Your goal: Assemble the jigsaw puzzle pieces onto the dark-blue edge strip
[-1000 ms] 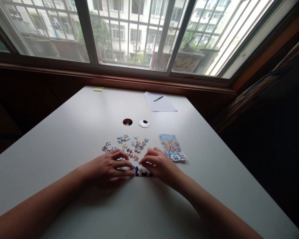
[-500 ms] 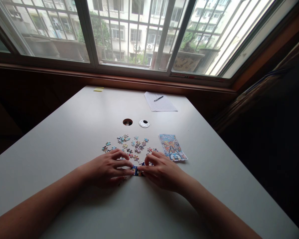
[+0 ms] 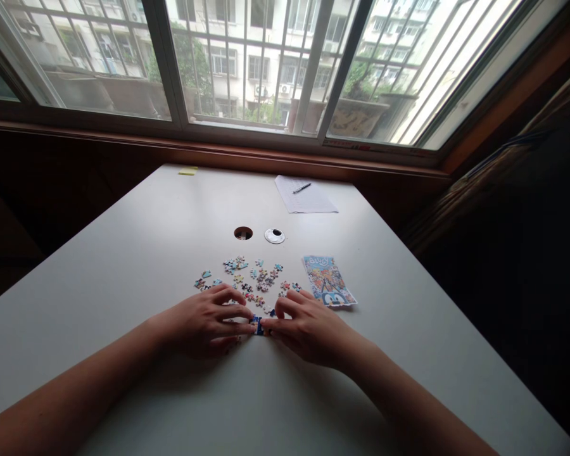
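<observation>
Small dark blue jigsaw pieces (image 3: 258,325) lie on the near side of the white table, between my two hands. My left hand (image 3: 213,320) grips their left edge with its fingertips, the other fingers loosely bent. From the right, my right hand (image 3: 306,323) pinches a jigsaw piece against them, its index finger pressing on top. Its fingers cover most of that piece, so the joint is hard to see. Just beyond the hands spread many loose jigsaw pieces (image 3: 266,278), some partly hidden behind my fingers.
A colourful picture card (image 3: 327,278) lies right of the loose pieces. Farther back are a round hole (image 3: 243,233) and a silvery ring cover (image 3: 274,236). Paper sheets (image 3: 304,201) with a pen (image 3: 302,188) and a yellow note (image 3: 188,171) lie near the window.
My right hand's fingertips have shifted slightly left and now cover more of the dark blue pieces. My left hand stays in nearly the same place.
</observation>
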A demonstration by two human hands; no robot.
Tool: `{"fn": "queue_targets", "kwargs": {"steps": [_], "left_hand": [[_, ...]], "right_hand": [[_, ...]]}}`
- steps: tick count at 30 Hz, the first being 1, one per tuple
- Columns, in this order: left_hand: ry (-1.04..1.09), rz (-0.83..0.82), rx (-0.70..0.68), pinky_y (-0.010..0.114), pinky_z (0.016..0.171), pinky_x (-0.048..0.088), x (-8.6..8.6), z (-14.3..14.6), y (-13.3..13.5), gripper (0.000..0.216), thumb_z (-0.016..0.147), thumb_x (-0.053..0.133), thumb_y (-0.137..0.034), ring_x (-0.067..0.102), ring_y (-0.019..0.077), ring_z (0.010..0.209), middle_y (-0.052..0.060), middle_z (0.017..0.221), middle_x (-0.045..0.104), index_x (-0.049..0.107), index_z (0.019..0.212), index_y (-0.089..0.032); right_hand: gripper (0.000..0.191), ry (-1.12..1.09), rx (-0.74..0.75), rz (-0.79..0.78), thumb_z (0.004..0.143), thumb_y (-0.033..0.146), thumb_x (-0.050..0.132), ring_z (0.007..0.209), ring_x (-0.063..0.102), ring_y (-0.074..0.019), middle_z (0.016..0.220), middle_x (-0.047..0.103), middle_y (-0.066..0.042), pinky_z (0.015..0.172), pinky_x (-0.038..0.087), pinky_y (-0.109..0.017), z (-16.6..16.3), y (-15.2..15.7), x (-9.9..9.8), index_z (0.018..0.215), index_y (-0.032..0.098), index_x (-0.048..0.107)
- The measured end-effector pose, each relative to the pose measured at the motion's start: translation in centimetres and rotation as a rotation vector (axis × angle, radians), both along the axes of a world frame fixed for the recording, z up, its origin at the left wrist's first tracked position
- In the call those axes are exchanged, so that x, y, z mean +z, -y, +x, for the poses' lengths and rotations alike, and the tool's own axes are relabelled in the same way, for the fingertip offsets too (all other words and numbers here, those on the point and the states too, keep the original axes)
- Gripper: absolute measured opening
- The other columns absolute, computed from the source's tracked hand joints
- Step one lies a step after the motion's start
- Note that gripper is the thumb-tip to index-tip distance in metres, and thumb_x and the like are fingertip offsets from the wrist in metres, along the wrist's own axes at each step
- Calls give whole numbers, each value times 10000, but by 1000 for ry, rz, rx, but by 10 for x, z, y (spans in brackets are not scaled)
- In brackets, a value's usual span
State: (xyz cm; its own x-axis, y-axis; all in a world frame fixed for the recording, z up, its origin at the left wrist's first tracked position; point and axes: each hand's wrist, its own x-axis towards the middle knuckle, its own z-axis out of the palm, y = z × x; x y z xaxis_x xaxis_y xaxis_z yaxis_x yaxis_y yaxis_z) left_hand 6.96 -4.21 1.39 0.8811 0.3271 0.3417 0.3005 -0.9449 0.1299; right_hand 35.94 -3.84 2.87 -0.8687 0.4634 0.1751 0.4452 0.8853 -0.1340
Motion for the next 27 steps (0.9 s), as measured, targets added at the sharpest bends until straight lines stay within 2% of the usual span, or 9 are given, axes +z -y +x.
{"fn": "queue_targets", "kwargs": {"steps": [7, 10, 15, 27], "left_hand": [[-7, -3, 8, 425, 1004, 482, -4, -3, -1, 470, 888, 661, -200, 548, 255, 1150, 46, 1207, 684, 575, 1340, -299], [7, 3, 19, 423, 991, 487, -5, -4, 0, 465, 885, 662, -189, 554, 253, 1144, 47, 1195, 686, 577, 1329, -300], [1, 6, 18, 427, 967, 498, -1, -4, 0, 426, 903, 634, -191, 556, 261, 1136, 55, 1202, 687, 585, 1314, -293], [-11, -21, 10, 425, 965, 499, 1, -4, 0, 447, 891, 650, -184, 567, 258, 1124, 62, 1196, 689, 586, 1321, -288]], "right_hand": [[231, -70, -8, -17, 991, 272, 518, 931, 530, -224, 954, 609, -68, 818, 409, -375, 13, -7, 0, 1148, 276, 688], [215, -80, 1, -35, 958, 344, 589, 955, 545, -236, 976, 620, -71, 847, 422, -396, 17, -8, -3, 1125, 266, 699], [314, -54, -15, -51, 922, 425, 653, 1021, 552, -257, 1030, 631, -77, 885, 435, -411, 18, -9, -10, 1194, 271, 677], [264, -45, -1, -47, 948, 404, 633, 947, 543, -224, 983, 618, -58, 868, 426, -376, 16, -11, -14, 1183, 292, 682]]}}
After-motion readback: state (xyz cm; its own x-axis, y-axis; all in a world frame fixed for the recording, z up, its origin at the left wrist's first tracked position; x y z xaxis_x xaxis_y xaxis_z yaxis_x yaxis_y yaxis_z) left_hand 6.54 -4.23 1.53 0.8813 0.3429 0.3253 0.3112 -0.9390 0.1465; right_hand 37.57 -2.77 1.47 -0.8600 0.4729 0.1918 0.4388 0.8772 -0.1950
